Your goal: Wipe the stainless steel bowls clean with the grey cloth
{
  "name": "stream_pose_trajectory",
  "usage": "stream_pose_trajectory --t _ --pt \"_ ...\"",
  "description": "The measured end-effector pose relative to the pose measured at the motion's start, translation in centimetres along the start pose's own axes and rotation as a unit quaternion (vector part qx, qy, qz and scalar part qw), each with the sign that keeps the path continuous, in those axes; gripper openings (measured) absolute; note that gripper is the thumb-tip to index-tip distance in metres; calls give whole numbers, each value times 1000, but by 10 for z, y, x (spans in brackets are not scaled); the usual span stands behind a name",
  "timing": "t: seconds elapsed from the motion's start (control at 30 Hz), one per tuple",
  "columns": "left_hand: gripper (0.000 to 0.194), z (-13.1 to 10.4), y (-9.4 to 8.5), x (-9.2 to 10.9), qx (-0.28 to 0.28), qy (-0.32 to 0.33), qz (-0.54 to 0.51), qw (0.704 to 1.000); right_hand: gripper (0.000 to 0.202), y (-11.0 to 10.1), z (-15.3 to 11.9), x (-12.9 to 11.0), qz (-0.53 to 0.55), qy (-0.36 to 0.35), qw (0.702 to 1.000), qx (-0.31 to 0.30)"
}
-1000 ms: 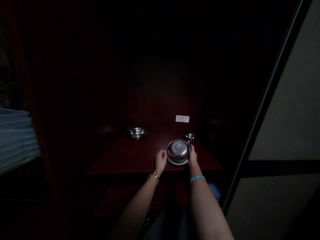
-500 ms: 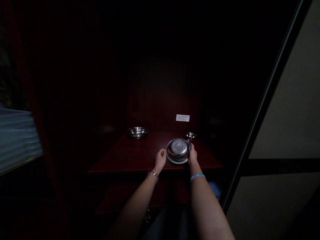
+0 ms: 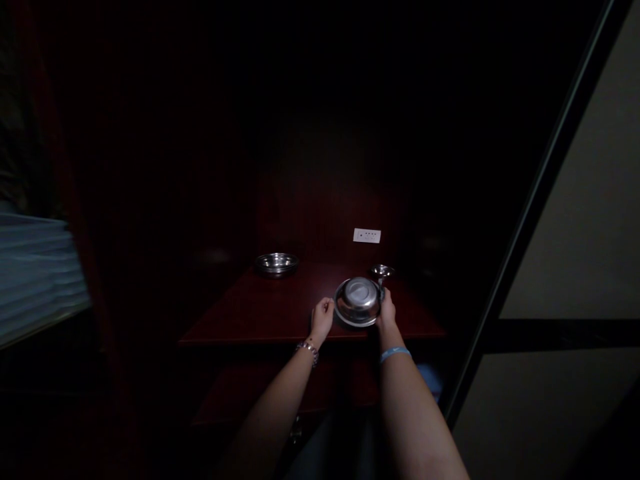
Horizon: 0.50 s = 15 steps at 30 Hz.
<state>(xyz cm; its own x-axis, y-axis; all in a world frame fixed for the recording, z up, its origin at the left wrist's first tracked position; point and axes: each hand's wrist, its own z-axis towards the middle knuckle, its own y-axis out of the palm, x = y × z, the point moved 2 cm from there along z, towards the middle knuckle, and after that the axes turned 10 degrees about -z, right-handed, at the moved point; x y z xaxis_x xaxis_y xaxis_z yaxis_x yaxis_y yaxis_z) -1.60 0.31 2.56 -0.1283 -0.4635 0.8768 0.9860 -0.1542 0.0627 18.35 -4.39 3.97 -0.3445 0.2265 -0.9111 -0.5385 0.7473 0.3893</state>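
Head view. Scene dim. A steel bowl (image 3: 361,298), rim toward the shelf and base turned up to the camera, is tilted over the front part of a dark red shelf (image 3: 280,317). Cannot tell whether its lower rim touches the wood.

Left hand (image 3: 323,315): fingers curled, thumb and fingertips brought together at the bowl's left rim; grip reads as a pinch on that edge. A beaded-looking bracelet (image 3: 309,348) circles the wrist.

Right hand (image 3: 387,310): grip clamped on the bowl's right side, some fingers hidden. Light blue band (image 3: 395,353) on this wrist.

Just behind the right hand, a small steel dish (image 3: 382,271) with a narrow shiny part below it; cannot tell whether the hand touches that part.

Back left of the shelf: nested steel bowls (image 3: 277,265), openings up, well apart from the hands. Back wall: white socket plate (image 3: 367,235), above and behind the held bowl.

Far left: pale blue layered stack (image 3: 40,273). Right: pale panel (image 3: 585,233) in a dark frame. Beneath, a lower shelf (image 3: 295,393), mostly in shadow.
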Motion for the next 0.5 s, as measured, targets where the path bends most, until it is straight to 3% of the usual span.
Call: stream_pose_trajectory --t 0.5 --pt "30 -1 1 0 9 5 -5 1000 34 -6 -14 -14 -54 -35 995 73"
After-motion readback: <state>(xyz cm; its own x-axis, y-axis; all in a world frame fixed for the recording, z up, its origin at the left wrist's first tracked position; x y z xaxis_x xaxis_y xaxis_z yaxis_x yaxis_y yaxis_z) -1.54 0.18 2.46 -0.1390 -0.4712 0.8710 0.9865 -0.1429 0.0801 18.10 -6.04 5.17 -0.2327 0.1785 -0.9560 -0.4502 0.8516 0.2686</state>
